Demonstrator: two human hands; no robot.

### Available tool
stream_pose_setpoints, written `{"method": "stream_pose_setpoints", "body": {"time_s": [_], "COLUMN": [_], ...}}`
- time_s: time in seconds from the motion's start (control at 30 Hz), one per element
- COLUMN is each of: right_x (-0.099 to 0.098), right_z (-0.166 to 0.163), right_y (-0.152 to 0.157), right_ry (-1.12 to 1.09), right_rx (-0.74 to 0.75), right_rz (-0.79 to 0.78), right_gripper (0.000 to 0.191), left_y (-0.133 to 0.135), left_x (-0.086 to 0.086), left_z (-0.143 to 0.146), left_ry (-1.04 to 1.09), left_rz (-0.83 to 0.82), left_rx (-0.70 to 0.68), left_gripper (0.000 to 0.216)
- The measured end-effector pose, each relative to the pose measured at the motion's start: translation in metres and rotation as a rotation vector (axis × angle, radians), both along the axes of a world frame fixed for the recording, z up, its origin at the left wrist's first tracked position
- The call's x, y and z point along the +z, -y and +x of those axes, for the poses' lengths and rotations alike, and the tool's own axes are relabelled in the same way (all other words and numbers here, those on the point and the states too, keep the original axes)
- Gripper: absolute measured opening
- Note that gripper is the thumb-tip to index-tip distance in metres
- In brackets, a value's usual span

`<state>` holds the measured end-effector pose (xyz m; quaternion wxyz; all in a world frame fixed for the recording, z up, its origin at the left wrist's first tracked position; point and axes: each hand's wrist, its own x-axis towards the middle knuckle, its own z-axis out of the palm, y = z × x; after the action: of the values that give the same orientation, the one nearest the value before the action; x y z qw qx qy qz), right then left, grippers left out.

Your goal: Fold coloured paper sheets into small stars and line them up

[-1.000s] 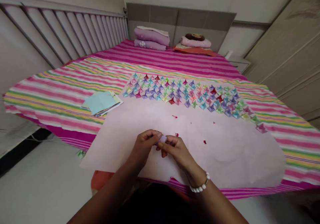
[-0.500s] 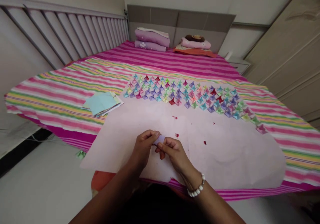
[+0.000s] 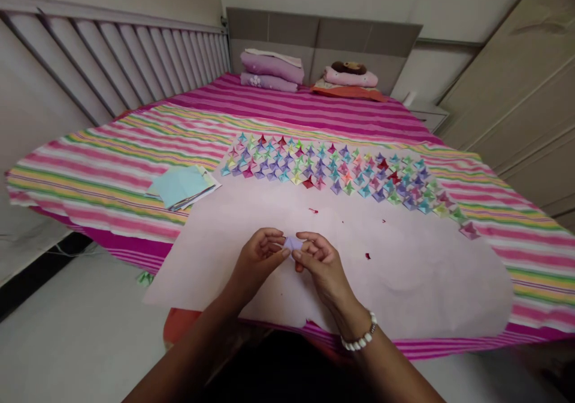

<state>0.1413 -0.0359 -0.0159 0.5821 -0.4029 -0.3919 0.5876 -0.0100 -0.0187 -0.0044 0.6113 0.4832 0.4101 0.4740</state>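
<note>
While both hands meet low over the large pale sheet (image 3: 417, 271), a small piece of purple paper (image 3: 293, 243) sits between their fingertips, held up near the person's body. The right hand (image 3: 323, 256) is clamped on its right side, thumb in front and fingers behind. The left hand (image 3: 260, 253) has its thumb tip at the left edge with the forefinger apart from it; whether it truly grips, I cannot tell. A crease runs across the paper, so the step in hand looks like folding or shaping. Judging from that, the next move calls for a steady right pinch and light left fingertips, lining up edges before any pressing. Beyond lie rows of folded pieces (image 3: 320, 168), with a paper stack (image 3: 184, 184) to the left and a red scrap (image 3: 368, 256) nearer.
</note>
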Motion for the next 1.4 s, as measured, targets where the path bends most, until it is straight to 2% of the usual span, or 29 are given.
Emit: {"method": "stream_pose_setpoints", "body": {"time_s": [0.1, 0.3, 0.57, 0.83, 1.07, 1.27, 1.4], "right_x": [-0.001, -0.001, 0.005, 0.011, 0.014, 0.019, 0.019], "right_z": [0.000, 0.000, 0.004, 0.001, -0.002, -0.004, -0.004], "right_y": [0.000, 0.000, 0.001, 0.001, 0.001, 0.003, 0.003], "right_ry": [0.011, 0.003, -0.009, -0.003, -0.067, -0.116, -0.111], "right_rx": [0.013, 0.050, 0.134, 0.108, 0.061, 0.048, 0.050], "right_rz": [0.021, 0.047, 0.022, -0.006, -0.011, -0.041, -0.033], "right_gripper": [0.029, 0.023, 0.021, 0.016, 0.010, 0.007, 0.006], "left_y": [0.003, 0.005, 0.004, 0.007, 0.008, 0.008, 0.008], "left_x": [0.000, 0.004, 0.005, 0.015, 0.006, 0.006, 0.006], "left_z": [-0.003, -0.004, -0.002, 0.001, 0.005, 0.006, 0.004], "left_ry": [-0.035, -0.063, -0.023, -0.036, 0.038, 0.160, 0.163], "left_rz": [0.012, 0.024, 0.019, 0.032, 0.021, -0.042, -0.015], "left_rx": [-0.070, -0.068, -0.178, -0.133, -0.042, -0.042, -0.072], "left_gripper": [0.027, 0.023, 0.015, 0.017, 0.009, 0.002, 0.006]}}
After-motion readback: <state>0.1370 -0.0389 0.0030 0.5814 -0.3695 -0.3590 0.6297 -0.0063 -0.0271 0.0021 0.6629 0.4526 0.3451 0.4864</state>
